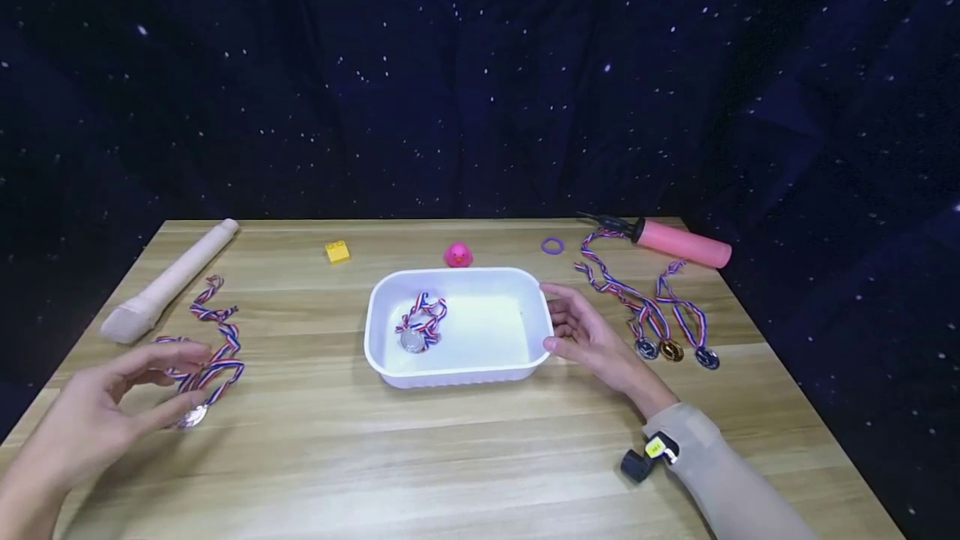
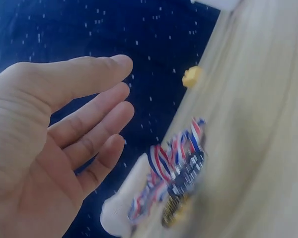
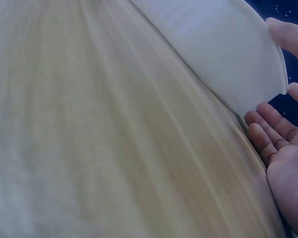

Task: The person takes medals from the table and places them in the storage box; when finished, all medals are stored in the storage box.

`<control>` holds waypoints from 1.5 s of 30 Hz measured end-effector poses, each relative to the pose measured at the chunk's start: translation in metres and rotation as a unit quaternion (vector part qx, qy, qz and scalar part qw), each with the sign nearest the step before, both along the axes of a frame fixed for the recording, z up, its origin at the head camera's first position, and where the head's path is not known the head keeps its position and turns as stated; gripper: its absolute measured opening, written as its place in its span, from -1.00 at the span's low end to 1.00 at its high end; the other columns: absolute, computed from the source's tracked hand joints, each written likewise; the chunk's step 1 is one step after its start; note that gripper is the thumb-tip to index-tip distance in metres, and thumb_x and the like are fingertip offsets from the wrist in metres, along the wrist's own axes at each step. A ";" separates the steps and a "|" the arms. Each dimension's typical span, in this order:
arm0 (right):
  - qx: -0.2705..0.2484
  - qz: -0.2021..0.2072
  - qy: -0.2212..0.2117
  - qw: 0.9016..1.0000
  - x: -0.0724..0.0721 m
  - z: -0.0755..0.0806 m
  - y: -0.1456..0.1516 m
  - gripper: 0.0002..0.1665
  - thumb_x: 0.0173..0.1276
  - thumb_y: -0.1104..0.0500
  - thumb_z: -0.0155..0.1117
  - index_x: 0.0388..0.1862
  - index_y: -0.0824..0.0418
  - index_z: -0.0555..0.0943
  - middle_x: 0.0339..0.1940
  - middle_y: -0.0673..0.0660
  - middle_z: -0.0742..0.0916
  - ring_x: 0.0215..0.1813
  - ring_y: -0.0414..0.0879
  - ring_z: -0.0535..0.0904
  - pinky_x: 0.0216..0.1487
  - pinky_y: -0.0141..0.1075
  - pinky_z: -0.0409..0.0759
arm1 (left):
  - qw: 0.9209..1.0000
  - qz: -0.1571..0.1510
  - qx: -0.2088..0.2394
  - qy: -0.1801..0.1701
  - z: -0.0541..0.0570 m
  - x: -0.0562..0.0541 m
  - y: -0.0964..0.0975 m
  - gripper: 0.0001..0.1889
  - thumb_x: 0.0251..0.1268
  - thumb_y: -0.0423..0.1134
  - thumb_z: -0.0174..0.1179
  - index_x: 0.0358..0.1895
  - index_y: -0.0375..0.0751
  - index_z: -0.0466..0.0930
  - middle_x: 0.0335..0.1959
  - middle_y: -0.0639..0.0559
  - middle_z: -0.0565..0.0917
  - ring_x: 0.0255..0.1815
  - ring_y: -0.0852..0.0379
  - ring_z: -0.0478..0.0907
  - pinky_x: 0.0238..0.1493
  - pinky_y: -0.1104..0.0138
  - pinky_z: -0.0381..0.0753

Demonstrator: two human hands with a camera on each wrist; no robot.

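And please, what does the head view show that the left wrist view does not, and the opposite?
Only the head view: the right hand, pink duck, purple ring, pink pump, and the silver medal inside the white tray.

Only the left wrist view: a blurred gold-coloured medal by the left-side ribbons.

Both: left hand, those ribbons, yellow block, table, starry backdrop, the tray (partly, in the wrist view).

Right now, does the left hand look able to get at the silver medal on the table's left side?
Likely yes: the left hand looks empty and is close by the silver medal, and nothing seems to block its way; the white tray sits well aside.
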State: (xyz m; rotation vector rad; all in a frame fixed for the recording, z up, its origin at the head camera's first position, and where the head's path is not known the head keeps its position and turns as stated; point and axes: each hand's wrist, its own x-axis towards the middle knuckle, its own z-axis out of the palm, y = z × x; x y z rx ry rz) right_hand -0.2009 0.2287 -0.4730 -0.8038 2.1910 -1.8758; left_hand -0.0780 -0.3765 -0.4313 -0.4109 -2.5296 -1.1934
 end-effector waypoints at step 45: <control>0.007 -0.004 -0.001 1.000 0.000 0.000 0.001 -0.05 0.49 0.29 0.49 0.76 0.13 0.29 0.41 0.40 0.62 0.31 0.31 0.59 0.36 -0.26 0.69 | 0.987 0.036 -0.156 0.018 -0.040 -0.005 -0.014 -0.42 -0.10 -0.47 0.75 0.02 0.19 0.90 -0.09 -0.01 0.75 0.64 0.18 0.35 0.51 0.74 -0.05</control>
